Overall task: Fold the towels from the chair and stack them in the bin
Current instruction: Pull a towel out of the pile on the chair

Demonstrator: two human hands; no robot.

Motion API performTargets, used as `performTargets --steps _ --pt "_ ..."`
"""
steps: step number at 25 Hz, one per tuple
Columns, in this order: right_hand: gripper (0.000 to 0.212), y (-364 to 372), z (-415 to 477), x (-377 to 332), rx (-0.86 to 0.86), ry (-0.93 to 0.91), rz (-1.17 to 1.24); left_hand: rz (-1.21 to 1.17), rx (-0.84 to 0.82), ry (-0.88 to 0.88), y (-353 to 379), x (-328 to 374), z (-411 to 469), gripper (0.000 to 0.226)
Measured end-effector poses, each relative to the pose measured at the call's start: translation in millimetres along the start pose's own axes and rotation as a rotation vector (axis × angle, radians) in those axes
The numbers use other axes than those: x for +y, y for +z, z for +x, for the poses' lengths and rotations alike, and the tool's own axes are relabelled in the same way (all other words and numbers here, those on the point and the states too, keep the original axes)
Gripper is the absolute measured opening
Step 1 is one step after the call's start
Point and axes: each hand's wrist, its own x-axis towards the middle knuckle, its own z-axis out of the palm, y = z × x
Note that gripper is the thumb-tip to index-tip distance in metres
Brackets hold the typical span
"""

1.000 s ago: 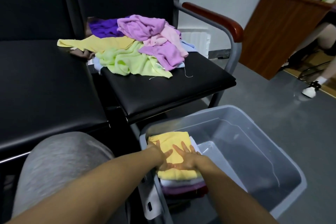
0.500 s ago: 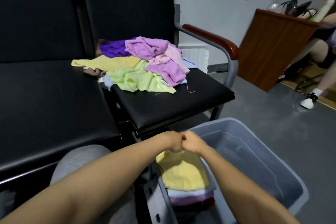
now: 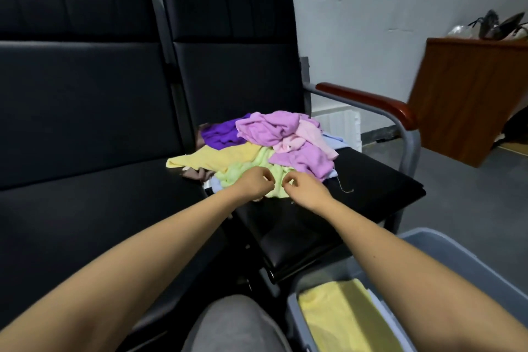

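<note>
A loose pile of towels lies on the black chair seat (image 3: 374, 188): a light green towel (image 3: 243, 173) in front, a yellow one (image 3: 217, 157), a dark purple one (image 3: 220, 134), a lilac one (image 3: 271, 128) and a pink one (image 3: 310, 134). My left hand (image 3: 255, 183) and my right hand (image 3: 303, 186) hover side by side over the green towel's near edge, fingers curled. Whether they pinch the cloth I cannot tell. At the bottom right stands the grey bin (image 3: 457, 248) with a folded yellow towel (image 3: 343, 320) on top of its stack.
A second black seat (image 3: 85, 208) adjoins on the left. The chair's wooden armrest (image 3: 368, 100) and metal frame rise on the right. A brown wooden cabinet (image 3: 468, 100) stands against the wall beyond grey floor. My grey-clad knee (image 3: 231, 326) is at the bottom.
Both hands lifted off the folded yellow towel in the bin, closed together, and moved up and forward to the green towel on the chair. The view tilted up.
</note>
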Motion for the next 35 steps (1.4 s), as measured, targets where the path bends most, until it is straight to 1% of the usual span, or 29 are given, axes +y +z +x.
performTargets --steps 4,6,8,10,11,12,13,14,15,16,17,18,20,22,24,25,27,29,31,32,33,35 --pt "0.043 22.8 30.4 -3.4 -0.009 -0.052 -0.159 0.251 0.01 -0.021 -12.2 -39.0 21.4 0.043" --pt "0.055 26.8 46.1 -3.1 0.065 -0.054 -0.287 0.324 -0.006 -0.007 -9.3 -47.6 35.2 0.046" --pt "0.067 20.9 59.6 1.2 0.167 0.045 -0.374 0.311 0.001 0.0 -2.7 -45.3 46.6 0.041" --pt "0.075 15.6 73.6 11.6 0.184 0.227 -0.372 0.273 -0.004 -0.002 3.9 -40.1 57.6 0.038" --pt "0.075 14.2 80.8 18.1 0.164 0.312 -0.363 0.274 -0.008 -0.002 7.0 -37.9 63.7 0.037" --pt "0.069 14.3 86.3 24.1 0.137 0.366 -0.367 0.298 -0.008 0.003 10.2 -36.1 67.2 0.037" --pt "0.059 14.1 90.3 29.6 0.113 0.371 -0.389 0.329 -0.006 0.005 13.3 -34.7 69.6 0.037" --pt "0.046 13.7 94.0 33.5 0.124 0.333 -0.422 0.36 0.001 0.01 16.8 -34.7 70.8 0.037" --pt "0.035 12.6 96.3 36.1 0.176 0.269 -0.434 0.382 0.013 0.014 20.1 -35.5 71.0 0.037" --pt "0.028 9.2 96.9 35.6 0.242 0.201 -0.407 0.396 0.031 0.017 22.5 -36.7 70.4 0.037" --pt "0.024 3.7 97.2 33.1 0.308 0.145 -0.317 0.397 0.052 0.019 23.6 -37.6 69.2 0.037" --pt "0.023 -2.8 97.2 29.4 0.361 0.119 -0.168 0.394 0.071 0.02 23.8 -37.9 67.6 0.037" --pt "0.03 -18.7 99.8 20.7 0.421 0.149 0.162 0.382 0.093 0.015 22.5 -35.1 65.6 0.039" --pt "0.038 -38.5 100.6 12.2 0.487 0.193 0.369 0.364 0.104 -0.011 21.9 -26.8 61.4 0.042" --pt "0.033 -55.6 97.5 6.4 0.509 0.228 0.592 0.375 0.092 -0.025 24.0 -18.2 56.8 0.046" --pt "0.029 -62.8 92.1 3.0 0.483 0.236 0.677 0.37 0.075 -0.022 25.6 -13.5 54.6 0.048" --pt "0.024 -72.2 78.3 -0.3 0.38 0.237 0.73 0.296 0.025 0.013 29.0 -3.0 49.6 0.057" --pt "0.024 -74.0 68.4 2.6 0.218 0.261 0.756 0.095 -0.024 0.067 32.3 7.3 43.6 0.069" --pt "0.025 -73.8 61.9 8.5 0.002 0.316 0.772 -0.167 -0.064 0.105 33.9 18.3 39.0 0.079" --pt "0.021 -74.0 59.0 10.8 -0.115 0.338 0.695 -0.253 -0.068 0.1 34.7 21.6 39.7 0.079" --pt "0.019 -73.5 56.3 13.4 -0.234 0.352 0.528 -0.283 -0.064 0.084 35.3 23.4 41.9 0.076" --pt "0.016 -69.7 48.2 12.8 -0.484 0.385 0.128 -0.2 -0.081 0.058 36.2 22.5 48.0 0.061"
